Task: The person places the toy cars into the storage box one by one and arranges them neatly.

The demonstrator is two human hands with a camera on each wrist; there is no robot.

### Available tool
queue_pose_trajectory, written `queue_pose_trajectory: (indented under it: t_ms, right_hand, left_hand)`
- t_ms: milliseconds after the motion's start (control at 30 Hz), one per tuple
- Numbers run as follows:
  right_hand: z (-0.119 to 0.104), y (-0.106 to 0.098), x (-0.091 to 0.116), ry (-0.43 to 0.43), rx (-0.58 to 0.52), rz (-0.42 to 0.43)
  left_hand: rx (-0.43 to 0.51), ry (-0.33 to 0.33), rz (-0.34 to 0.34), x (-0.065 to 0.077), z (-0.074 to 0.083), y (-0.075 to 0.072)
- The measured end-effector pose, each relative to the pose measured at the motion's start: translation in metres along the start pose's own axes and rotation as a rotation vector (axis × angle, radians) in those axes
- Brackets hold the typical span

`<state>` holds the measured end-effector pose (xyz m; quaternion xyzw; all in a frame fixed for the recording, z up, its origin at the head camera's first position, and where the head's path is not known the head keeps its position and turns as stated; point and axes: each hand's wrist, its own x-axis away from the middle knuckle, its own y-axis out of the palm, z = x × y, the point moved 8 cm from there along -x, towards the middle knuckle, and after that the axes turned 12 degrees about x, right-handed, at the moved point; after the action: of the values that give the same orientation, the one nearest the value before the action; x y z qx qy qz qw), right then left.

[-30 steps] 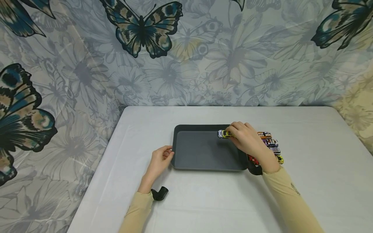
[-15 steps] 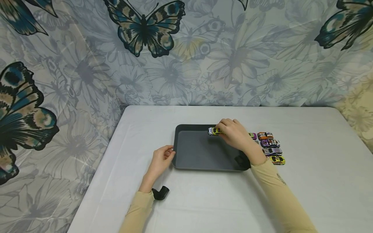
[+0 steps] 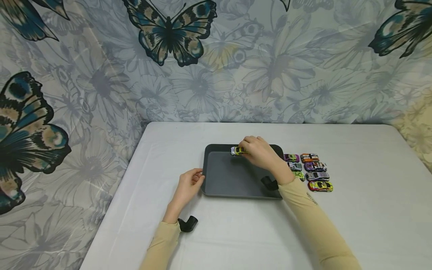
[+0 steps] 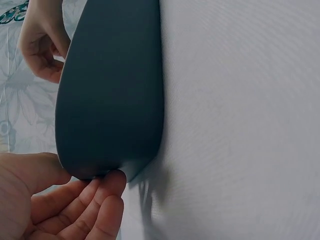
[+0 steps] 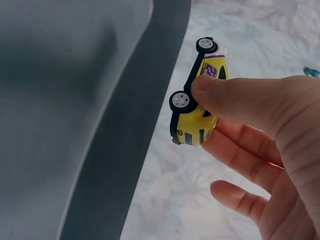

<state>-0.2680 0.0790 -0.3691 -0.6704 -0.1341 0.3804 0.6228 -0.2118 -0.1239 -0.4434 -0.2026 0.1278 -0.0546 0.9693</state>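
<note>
Yellow car (image 3: 237,151) shifted left | right hand (image 3: 261,153) pinches it | left hand (image 3: 186,185) pinches tray (image 3: 233,178) (other cars (image 3: 317,176) at its right)

Tray (image 3: 229,180) sits on the table (image 3: 371,217). Left hand (image 3: 185,185) is at tray's left edge, touching it. Right hand (image 3: 260,152) holds a toy car (image 3: 235,151) over tray's far side. Two car columns on table, just right of tray: inner column (image 3: 291,158) shows three, near end partly behind right sleeve (image 3: 317,221); outer column (image 3: 317,176) has four. Backdrop (image 3: 199,90) stands behind table.
</note>
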Motion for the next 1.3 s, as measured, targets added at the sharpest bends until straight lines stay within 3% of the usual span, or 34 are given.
queue_pose_trajectory:
  t_ms: [833, 1300]
  right_hand:
    - [-0.022, 0.036, -0.032, -0.020, -0.059, -0.018]
    - [-0.038, 0.055, -0.052, -0.024, 0.069, -0.102]
  left_hand:
    - [0.007, -0.006, -0.011, 0.000, 0.003, 0.006]
    - [0.022, -0.034, 0.002, 0.000, -0.001, 0.002]
